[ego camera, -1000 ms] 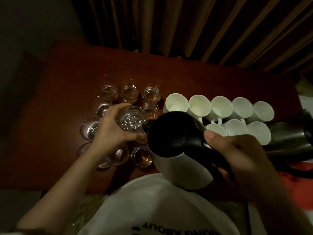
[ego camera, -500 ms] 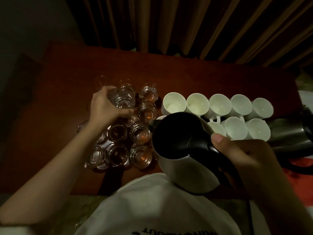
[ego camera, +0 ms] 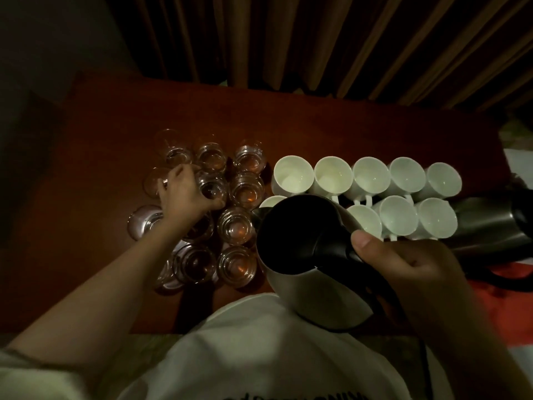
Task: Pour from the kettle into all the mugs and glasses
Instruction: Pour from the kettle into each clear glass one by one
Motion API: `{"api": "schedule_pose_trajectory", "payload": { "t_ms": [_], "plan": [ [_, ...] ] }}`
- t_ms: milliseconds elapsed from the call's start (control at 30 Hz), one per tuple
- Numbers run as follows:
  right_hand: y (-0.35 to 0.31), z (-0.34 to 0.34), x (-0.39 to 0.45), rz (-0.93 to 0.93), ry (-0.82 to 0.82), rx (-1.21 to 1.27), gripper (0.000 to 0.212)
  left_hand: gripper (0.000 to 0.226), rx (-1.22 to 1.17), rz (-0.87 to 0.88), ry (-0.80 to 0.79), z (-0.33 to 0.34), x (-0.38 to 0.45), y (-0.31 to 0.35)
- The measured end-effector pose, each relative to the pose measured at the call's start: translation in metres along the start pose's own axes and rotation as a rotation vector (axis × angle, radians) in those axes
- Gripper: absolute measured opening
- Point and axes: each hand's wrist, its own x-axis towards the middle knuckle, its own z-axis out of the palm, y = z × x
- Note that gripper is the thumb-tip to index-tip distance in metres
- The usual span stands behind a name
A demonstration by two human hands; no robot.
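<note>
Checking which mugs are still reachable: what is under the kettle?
Under the kettle, two white mugs peek out either side; anything between them is covered.

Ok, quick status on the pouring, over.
Right hand grips the kettle handle, spout near the glasses. Left hand reaches among the glasses, on one. Mugs untouched, partly behind the kettle.
</note>
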Motion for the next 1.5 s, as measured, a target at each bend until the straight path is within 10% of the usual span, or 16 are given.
{"api": "schedule_pose_trajectory", "payload": {
  "t_ms": [1100, 1500],
  "plan": [
    [-0.011, 0.011, -0.007, -0.102, -0.125, -0.123, 0.078, 0.083, 0.018, 0.201, 0.052, -0.017, -0.054, -0.046],
    [-0.015, 0.014, -0.009, -0.114, -0.116, -0.148, 0.076, 0.092, 0.373, 0.101, 0.023, -0.006, -0.062, -0.032]
  ]
}}
